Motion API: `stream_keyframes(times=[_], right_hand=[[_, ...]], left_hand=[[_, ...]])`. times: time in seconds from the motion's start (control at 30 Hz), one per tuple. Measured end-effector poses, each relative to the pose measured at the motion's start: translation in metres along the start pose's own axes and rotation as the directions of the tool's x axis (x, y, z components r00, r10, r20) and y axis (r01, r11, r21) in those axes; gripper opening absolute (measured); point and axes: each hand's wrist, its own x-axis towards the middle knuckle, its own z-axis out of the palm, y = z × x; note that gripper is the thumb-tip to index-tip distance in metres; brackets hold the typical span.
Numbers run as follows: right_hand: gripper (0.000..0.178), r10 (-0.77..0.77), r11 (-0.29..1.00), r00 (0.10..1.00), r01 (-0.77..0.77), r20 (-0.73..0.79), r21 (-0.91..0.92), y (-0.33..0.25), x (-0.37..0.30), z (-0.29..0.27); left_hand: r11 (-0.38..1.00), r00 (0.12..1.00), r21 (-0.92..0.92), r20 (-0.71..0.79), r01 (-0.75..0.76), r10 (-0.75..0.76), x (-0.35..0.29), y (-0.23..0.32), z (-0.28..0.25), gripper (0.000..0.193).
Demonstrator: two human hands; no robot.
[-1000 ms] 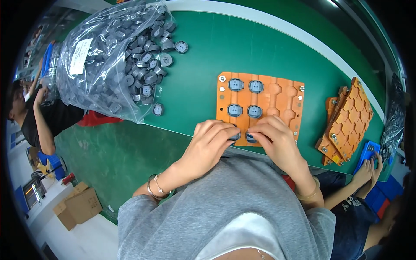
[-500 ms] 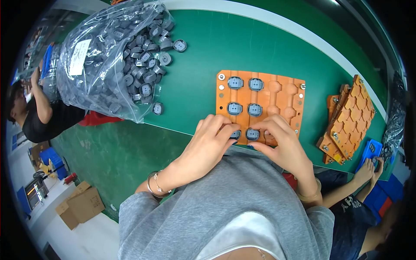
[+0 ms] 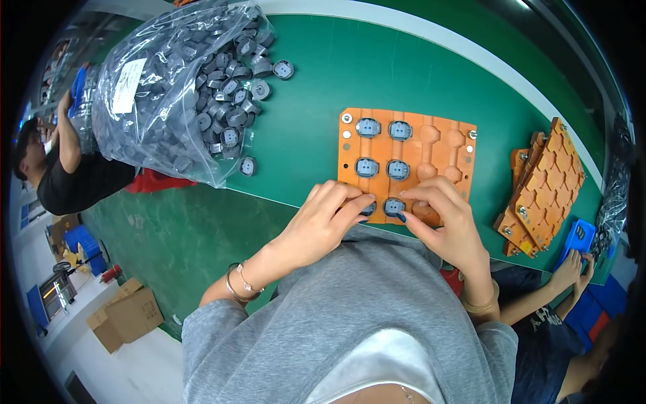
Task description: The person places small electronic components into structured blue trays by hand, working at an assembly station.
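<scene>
An orange fixture plate with rounded recesses lies in front of me on the green table. Two columns of it hold grey round plastic parts; the recesses to their right are bare where I can see them. My left hand has its thumb and fingertips closed on the near-left grey part, hiding much of it. Beside it sits another seated grey part. My right hand is at that part's right edge, thumb tip against it, thumb and index finger apart, covering recesses at the near right.
A clear bag spills many similar grey parts at the left, with a few loose ones beside it. More orange plates are stacked at the right. Farther right, a co-worker's hands are at a blue tray.
My right thumb and index finger have shifted right, from around the near middle part to its right edge. My left hand stays at the near-left part. The view has shifted slightly.
</scene>
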Motion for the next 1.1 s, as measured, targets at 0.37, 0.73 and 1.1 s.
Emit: stream_keyframes(times=[0.37, 0.73, 1.1], right_hand=[[0.026, -0.017, 1.0, 0.999, 0.017, -0.033, 0.002, 0.002, 0.004, -0.001], [0.021, 0.055, 0.998, 0.98, -0.052, -0.192, 0.019, 0.002, -0.002, -0.018], [0.017, 0.079, 0.997, 0.978, -0.074, -0.192, 0.036, -0.01, 0.009, -0.012]], left_hand=[[0.964, 0.991, 0.232, -0.013, 0.133, -0.133, 0.0, 0.016, -0.002, 0.04], [0.767, 0.817, 0.338, -0.421, 0.545, -0.395, -0.021, -0.022, -0.051, 0.05], [0.893, 0.832, 0.171, -0.468, 0.416, -0.298, -0.003, -0.043, -0.034, 0.022]])
